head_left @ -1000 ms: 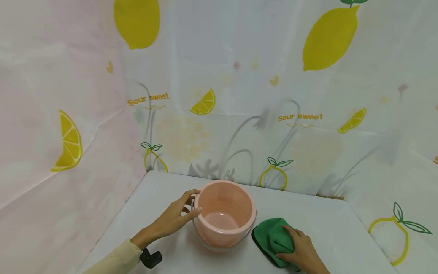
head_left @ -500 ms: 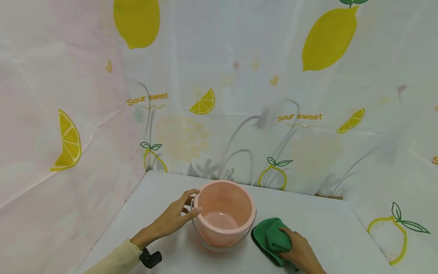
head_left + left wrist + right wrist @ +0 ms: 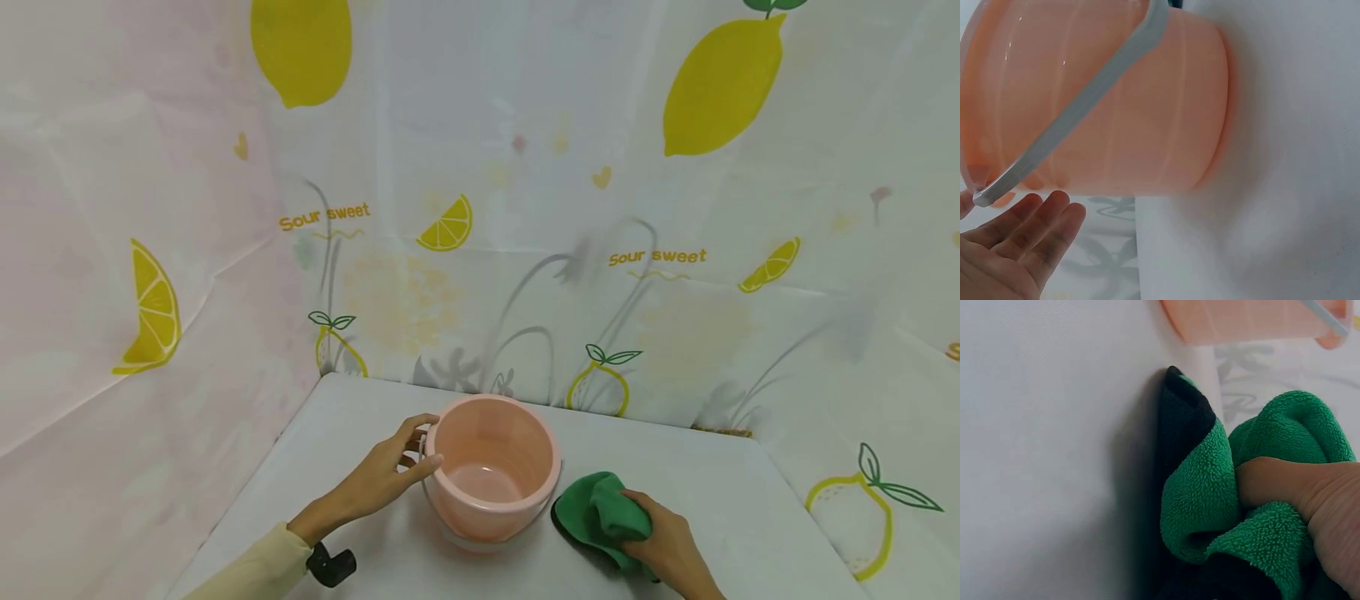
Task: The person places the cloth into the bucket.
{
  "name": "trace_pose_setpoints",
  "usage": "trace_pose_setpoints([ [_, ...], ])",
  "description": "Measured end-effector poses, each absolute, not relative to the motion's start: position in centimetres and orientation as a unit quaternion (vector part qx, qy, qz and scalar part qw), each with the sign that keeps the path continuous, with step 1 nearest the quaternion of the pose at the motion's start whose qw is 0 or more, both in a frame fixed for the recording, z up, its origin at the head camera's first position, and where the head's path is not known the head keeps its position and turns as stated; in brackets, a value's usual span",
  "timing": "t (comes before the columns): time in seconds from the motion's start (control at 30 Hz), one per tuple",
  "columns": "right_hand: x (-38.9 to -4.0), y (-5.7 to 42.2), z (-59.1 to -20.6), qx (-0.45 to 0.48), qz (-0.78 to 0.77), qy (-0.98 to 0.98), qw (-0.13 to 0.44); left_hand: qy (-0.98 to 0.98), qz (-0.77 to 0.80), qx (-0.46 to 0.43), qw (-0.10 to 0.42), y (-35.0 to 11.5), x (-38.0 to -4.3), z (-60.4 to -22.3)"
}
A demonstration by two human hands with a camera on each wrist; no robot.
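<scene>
A pink plastic bucket stands upright on the white table, its inside showing no contents. My left hand rests against its left rim, thumb on the edge. In the left wrist view the other fingers extend loosely beside the bucket wall, near where the grey bail handle joins it. To the right of the bucket, my right hand grips a bunched green towel. Its thumb presses into the terry folds in the right wrist view, and a dark edge shows along the cloth. The fingers underneath are hidden.
The white tabletop ends at a lemon-printed backdrop behind and at both sides. A black wrist device sits at the left sleeve.
My right hand has gathered the green towel tighter, and the bunched part has risen slightly. The left hand and the bucket have stayed in place.
</scene>
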State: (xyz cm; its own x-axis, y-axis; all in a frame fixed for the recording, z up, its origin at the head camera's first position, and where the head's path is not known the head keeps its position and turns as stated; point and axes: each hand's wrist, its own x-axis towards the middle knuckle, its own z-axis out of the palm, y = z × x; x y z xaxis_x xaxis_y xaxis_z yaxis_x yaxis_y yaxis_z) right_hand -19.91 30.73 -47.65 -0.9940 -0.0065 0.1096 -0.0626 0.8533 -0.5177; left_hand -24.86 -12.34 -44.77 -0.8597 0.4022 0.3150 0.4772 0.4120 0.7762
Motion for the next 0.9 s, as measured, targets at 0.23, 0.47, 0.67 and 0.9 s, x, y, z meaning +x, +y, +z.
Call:
trace_pose_setpoints([
  [0.23,-19.8,30.8,-46.2,0.013,0.285,-0.956,0.061,-0.84,-0.474,-0.261,0.036,-12.4,-24.9,-44.8],
  [0.47,-19.6,30.7,-45.1,0.014,0.29,-0.954,0.075,-0.829,-0.491,-0.266,0.018,-12.5,-24.8,-44.7],
  [0.67,-19.5,30.9,-44.1,0.002,0.305,-0.949,0.076,-0.829,-0.492,-0.265,0.016,-12.5,-24.9,-44.9],
  [0.9,-19.4,31.2,-43.0,-0.005,0.322,-0.944,0.074,-0.834,-0.485,-0.263,0.016,-12.6,-25.0,-45.0],
])
